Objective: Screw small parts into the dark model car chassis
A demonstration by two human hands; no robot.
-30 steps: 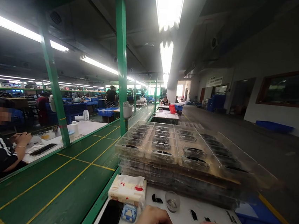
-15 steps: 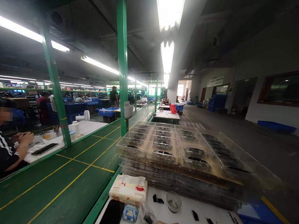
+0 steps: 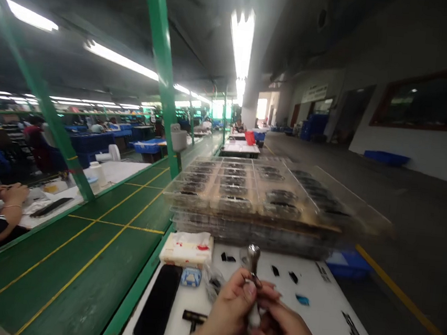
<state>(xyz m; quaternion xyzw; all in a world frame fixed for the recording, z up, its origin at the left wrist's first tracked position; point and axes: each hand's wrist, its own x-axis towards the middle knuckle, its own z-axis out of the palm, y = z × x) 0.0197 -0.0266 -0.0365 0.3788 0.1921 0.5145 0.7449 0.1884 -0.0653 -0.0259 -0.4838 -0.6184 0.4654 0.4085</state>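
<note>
A shiny metal piece with a rounded knob end [image 3: 253, 254] stands up between my hands, its lower part hidden by fingers. My left hand [image 3: 232, 302] is closed, thumb and fingers pinching its stem. Just to the right, my right hand [image 3: 289, 329] is curled around the lower part, where something whitish shows; blur hides its details. Beyond the fingers, partly covered, is a small clear cup [image 3: 243, 253]. Small black pieces [image 3: 294, 276] and a blue piece [image 3: 302, 300] lie on the white table [image 3: 322, 324]. Left of my left wrist is a black T-shaped tool [image 3: 194, 317].
Stacked clear trays [image 3: 243, 203] of dark lens-like parts stand at the table's back. A tissue pack [image 3: 186, 248], blue packet [image 3: 191, 277], clear bag [image 3: 212, 282] and black phone [image 3: 158, 302] line the left side. Beyond runs a green conveyor [image 3: 93, 250]; a co-worker's hands [image 3: 13, 194] show across it.
The view has tilted down and turned slightly right. My hands have come higher into view and closer together, and the metal piece now shows upright between them.
</note>
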